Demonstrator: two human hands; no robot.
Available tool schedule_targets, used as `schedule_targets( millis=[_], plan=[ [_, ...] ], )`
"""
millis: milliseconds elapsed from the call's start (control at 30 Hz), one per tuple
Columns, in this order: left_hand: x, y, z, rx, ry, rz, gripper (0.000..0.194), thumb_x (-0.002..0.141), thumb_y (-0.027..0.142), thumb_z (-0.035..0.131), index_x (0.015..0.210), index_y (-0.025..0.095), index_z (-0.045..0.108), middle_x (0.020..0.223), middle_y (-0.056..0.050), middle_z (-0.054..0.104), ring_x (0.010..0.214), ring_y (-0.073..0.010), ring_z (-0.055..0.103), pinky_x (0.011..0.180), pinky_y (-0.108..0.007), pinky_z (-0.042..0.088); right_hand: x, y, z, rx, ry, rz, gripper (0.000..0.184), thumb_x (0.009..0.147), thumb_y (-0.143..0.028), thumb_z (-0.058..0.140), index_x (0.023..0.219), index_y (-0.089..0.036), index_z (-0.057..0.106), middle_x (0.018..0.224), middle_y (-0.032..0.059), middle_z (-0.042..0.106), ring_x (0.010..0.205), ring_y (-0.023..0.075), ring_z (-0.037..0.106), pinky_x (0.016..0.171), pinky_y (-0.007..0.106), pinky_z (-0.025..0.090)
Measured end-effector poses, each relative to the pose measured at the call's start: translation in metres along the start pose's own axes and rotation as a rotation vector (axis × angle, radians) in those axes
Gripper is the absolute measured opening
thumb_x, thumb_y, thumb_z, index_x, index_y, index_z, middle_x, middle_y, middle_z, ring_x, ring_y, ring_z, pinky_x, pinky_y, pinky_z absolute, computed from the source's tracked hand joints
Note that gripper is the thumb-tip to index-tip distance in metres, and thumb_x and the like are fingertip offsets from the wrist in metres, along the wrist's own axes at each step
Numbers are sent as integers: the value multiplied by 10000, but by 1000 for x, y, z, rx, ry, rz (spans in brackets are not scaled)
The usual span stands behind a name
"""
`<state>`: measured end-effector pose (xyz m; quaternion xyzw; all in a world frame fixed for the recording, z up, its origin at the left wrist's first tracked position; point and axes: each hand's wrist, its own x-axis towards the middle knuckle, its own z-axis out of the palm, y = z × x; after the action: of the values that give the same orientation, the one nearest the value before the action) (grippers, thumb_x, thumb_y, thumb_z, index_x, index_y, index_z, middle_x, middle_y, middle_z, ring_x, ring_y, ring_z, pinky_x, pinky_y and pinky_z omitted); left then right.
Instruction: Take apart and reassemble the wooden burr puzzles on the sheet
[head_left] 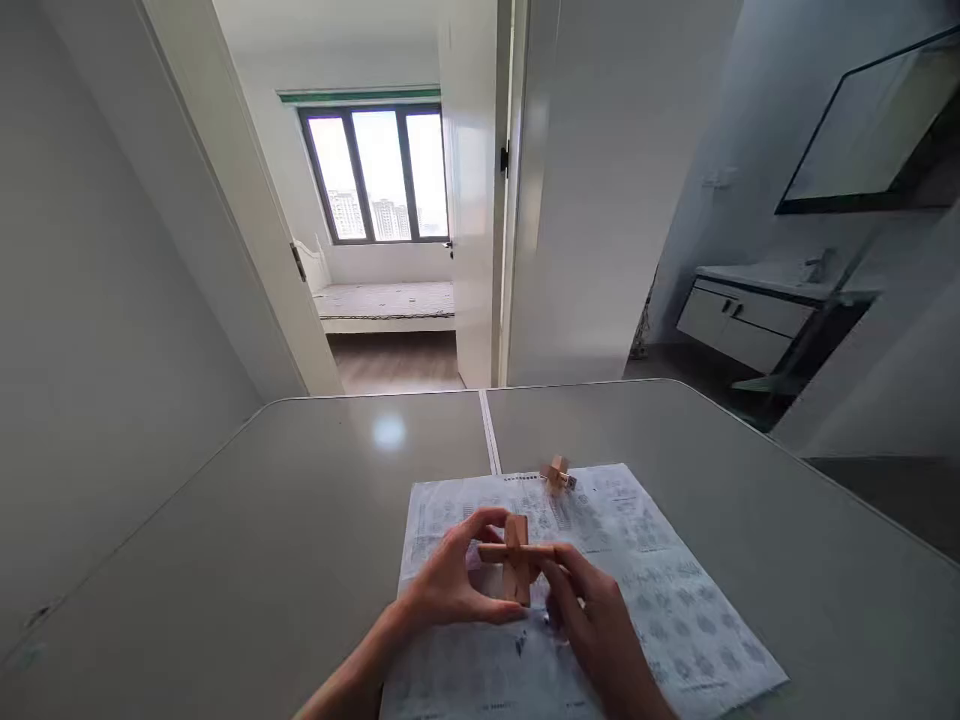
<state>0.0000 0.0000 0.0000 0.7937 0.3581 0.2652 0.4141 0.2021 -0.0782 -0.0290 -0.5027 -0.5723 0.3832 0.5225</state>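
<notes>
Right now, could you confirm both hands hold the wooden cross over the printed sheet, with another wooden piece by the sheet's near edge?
No: the head view shows the other wooden piece by the far edge of the printed sheet. The left hand and right hand hold the wooden cross.

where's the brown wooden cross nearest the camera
In the head view, the brown wooden cross is low, just right of centre, held between left hand and right hand, over the white printed paper.
</notes>
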Motion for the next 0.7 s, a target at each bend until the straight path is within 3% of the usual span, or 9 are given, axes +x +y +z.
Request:
schedule_targets(
  millis=[167,467,700],
  plan=[
    [1,4,-4,-14,-32,-29,917,573,510,951,1370,256,577,1220,-64,733,1157,-335,680,1116,-512,444,-3,-3,0,-18,-4,2,466,1069,-585,494,1096,-203,760,702,6,653,537,162,546,546,262,425],
    [-1,1,-7,-85,-30,-46,959,583,591,939,1395,244,564,1209,-82,740,1150,-341,683,1060,-505,480,-4,-2,2,-112,10,8,458,1059,-583,514,1085,-212,782,889,77,771,676,218,663,613,290,479],
    [0,2,-8,-40,-32,-2,916,605,557,943,1377,237,567,1262,-96,715,1176,-335,669,1069,-500,486,-4,-4,4,-113,30,21,402,1054,-568,537,1096,-227,744,887,66,771,710,232,697,678,300,516]
  ],
)
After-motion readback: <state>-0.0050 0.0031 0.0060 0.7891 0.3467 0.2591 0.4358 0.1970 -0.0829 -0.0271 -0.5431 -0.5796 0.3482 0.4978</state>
